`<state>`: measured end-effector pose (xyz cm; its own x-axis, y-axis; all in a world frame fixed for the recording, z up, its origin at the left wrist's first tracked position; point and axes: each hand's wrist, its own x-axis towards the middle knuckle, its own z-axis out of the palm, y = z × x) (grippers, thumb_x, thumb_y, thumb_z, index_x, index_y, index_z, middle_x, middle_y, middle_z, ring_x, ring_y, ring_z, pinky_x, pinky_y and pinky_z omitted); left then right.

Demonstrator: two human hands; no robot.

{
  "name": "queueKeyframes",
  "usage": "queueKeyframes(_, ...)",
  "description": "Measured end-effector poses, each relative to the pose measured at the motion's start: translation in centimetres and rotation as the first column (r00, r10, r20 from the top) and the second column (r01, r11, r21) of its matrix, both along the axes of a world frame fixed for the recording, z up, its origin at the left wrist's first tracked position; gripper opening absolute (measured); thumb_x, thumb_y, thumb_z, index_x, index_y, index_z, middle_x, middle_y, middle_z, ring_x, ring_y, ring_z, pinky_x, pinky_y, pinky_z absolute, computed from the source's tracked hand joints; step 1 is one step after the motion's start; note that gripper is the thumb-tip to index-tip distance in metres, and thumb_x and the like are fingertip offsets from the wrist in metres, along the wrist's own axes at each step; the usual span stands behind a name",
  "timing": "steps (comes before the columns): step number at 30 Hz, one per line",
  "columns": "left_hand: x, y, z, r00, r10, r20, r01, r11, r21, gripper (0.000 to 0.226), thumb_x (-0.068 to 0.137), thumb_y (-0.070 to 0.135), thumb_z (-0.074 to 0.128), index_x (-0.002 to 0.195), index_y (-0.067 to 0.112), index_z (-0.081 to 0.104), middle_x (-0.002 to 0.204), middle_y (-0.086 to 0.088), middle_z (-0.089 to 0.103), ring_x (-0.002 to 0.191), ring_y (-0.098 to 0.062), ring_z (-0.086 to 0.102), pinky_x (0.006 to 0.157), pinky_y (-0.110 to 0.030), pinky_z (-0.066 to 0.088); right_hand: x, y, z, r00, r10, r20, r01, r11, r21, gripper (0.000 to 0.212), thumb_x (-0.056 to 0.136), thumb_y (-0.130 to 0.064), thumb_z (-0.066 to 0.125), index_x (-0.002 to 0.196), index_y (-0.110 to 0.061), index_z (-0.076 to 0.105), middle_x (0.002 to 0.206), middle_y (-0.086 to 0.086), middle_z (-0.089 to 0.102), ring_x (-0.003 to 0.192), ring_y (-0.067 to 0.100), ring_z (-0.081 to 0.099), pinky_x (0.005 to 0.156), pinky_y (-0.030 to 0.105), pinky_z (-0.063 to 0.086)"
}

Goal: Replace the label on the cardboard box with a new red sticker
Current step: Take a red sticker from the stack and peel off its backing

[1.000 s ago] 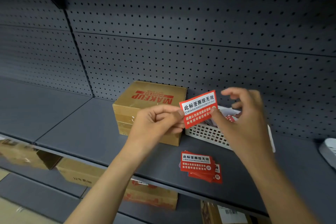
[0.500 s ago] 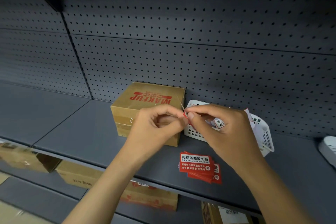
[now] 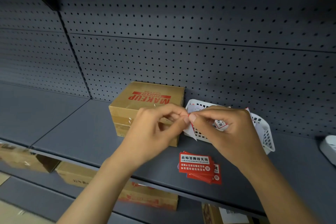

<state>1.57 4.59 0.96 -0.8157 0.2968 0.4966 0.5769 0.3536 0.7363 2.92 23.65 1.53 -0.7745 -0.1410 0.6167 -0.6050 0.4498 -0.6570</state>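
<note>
Both hands meet in front of the shelf, fingertips touching at one corner of a red sticker (image 3: pixel 221 123). The left hand (image 3: pixel 156 132) pinches that corner between thumb and forefinger, and the right hand (image 3: pixel 223 132) pinches it from the other side, with most of the sticker curled inside the right palm so that only a bit of its red and white face shows. A white pointed flap, which looks like backing paper, hangs below the two thumbs; whether it is already parted from the sticker cannot be told. The cardboard box (image 3: pixel 145 100) sits on the grey shelf (image 3: pixel 76 132) just behind the left hand, against the pegboard wall (image 3: pixel 181 51), its top printed with red "MAKEUP" lettering that reads upside down from here. Just beside the box, on its right, stands a white plastic basket (image 3: pixel 263 132), partly hidden by the right hand, with scraps of paper in it. A small stack of red stickers (image 3: pixel 199 166) lies flat on the shelf near its front edge, below the right hand. More cardboard boxes (image 3: pixel 78 176) rest on the lower shelf.
</note>
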Motion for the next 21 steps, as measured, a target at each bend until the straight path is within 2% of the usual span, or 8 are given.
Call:
queueKeyframes(1,0.0,0.1,0.1,0.996,0.031,-0.085,-0.039,0.996,-0.083,0.01,0.093,0.027,0.067,0.089,0.021,0.073,0.077,0.008,0.073,0.076,-0.011,0.069,0.062,-0.028,0.057,-0.1,0.1,0.0,1.0,-0.003,0.013,0.003,1.0,0.001,0.015,0.085,-0.031,0.069,0.084,-0.028,0.083,0.073,-0.011,0.078,0.073,0.011,0.072,0.066,0.028,0.054)
queueKeyframes(3,0.0,0.2,0.4,0.976,0.045,-0.215,-0.089,0.975,-0.203,0.015,0.094,0.033,0.063,0.092,0.021,0.072,0.078,0.011,0.071,0.074,-0.007,0.067,0.062,-0.027,0.054,-0.4,0.4,-0.1,0.999,-0.009,0.05,0.009,1.0,0.005,0.014,0.084,-0.029,0.071,0.083,-0.026,0.084,0.073,-0.01,0.079,0.071,0.013,0.072,0.066,0.033,0.055)
queueKeyframes(7,0.0,0.4,0.7,0.939,0.045,-0.341,-0.168,0.925,-0.341,0.014,0.095,0.034,0.06,0.095,0.024,0.07,0.081,0.015,0.069,0.07,0.0,0.061,0.062,-0.028,0.053,-0.7,0.9,-0.4,0.995,-0.012,0.097,0.013,1.0,-0.007,0.014,0.083,-0.023,0.072,0.085,-0.024,0.085,0.074,-0.009,0.08,0.071,0.013,0.073,0.067,0.035,0.056)
queueKeyframes(10,0.1,0.8,0.8,0.952,0.04,-0.303,-0.145,0.932,-0.333,0.009,0.093,0.03,0.063,0.094,0.024,0.07,0.079,0.016,0.067,0.07,0.005,0.058,0.062,-0.008,0.042,-0.8,1.0,-0.6,0.996,-0.026,0.087,0.027,1.0,-0.014,0.013,0.082,-0.021,0.071,0.083,-0.022,0.084,0.073,-0.011,0.08,0.072,0.006,0.074,0.067,0.025,0.058)
queueKeyframes(12,0.1,1.0,0.9,0.965,0.045,-0.26,-0.127,0.943,-0.308,0.007,0.092,0.026,0.066,0.093,0.022,0.071,0.077,0.016,0.066,0.067,0.011,0.054,0.06,-0.001,0.033,-0.8,1.0,-0.7,0.995,-0.044,0.086,0.046,0.999,-0.021,0.013,0.08,-0.022,0.072,0.082,-0.023,0.084,0.072,-0.013,0.079,0.072,0.003,0.074,0.067,0.019,0.057)
queueKeyframes(14,-0.1,1.1,0.8,0.976,0.052,-0.213,-0.113,0.952,-0.286,0.006,0.092,0.024,0.067,0.092,0.021,0.072,0.077,0.015,0.067,0.066,0.014,0.054,0.059,0.0,0.032,-0.9,0.9,-0.7,0.994,-0.065,0.082,0.068,0.997,-0.025,0.012,0.079,-0.022,0.072,0.08,-0.024,0.084,0.076,-0.015,0.079,0.071,0.002,0.073,0.066,0.015,0.055)
queueKeyframes(17,-0.3,1.4,0.6,0.987,0.054,-0.149,-0.092,0.961,-0.262,0.008,0.092,0.027,0.066,0.091,0.023,0.072,0.077,0.016,0.068,0.071,0.008,0.058,0.06,-0.003,0.034,-0.9,0.9,-0.9,0.994,-0.086,0.071,0.088,0.996,-0.025,0.012,0.078,-0.02,0.072,0.079,-0.022,0.083,0.071,-0.014,0.078,0.07,0.001,0.072,0.065,0.011,0.053)
queueKeyframes(21,-0.7,1.4,0.3,0.99,0.077,-0.115,-0.105,0.959,-0.263,0.008,0.092,0.033,0.065,0.091,0.028,0.071,0.077,0.019,0.067,0.075,0.004,0.062,0.061,-0.005,0.035,-1.0,1.2,-1.0,0.989,-0.06,0.137,0.065,0.997,-0.032,0.012,0.082,-0.016,0.076,0.084,-0.024,0.084,0.076,-0.013,0.08,0.074,0.003,0.074,0.069,0.015,0.057)
